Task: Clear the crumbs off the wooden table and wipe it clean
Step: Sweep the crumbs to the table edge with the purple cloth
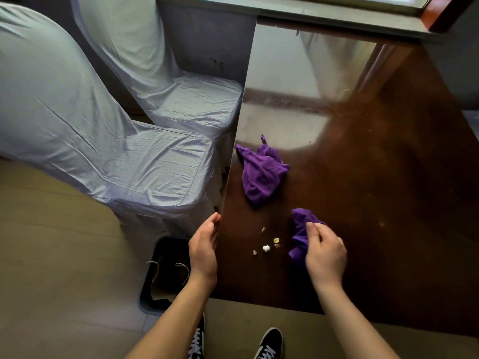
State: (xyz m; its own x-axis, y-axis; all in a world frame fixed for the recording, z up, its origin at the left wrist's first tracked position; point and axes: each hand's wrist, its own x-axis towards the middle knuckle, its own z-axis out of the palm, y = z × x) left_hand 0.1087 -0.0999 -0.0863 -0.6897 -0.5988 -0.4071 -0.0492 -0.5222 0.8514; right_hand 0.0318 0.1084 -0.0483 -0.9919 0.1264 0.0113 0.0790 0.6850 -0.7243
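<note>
Several small crumbs (pixel 266 247), white and yellowish, lie near the front left corner of the glossy dark wooden table (pixel 375 203). My right hand (pixel 325 253) is closed on a bunched purple cloth (pixel 300 233) just right of the crumbs, resting on the tabletop. My left hand (pixel 203 246) is cupped with fingers together against the table's left edge, level with the crumbs, and holds nothing. A second purple cloth (pixel 261 172) lies crumpled on the table farther back.
A black bin (pixel 155 296) with a bag inside stands on the floor below my left hand. Two chairs with pale covers (pixel 145 167) stand left of the table. A window sill (pixel 337 19) runs along the far end. My shoes (pixel 269 343) show below.
</note>
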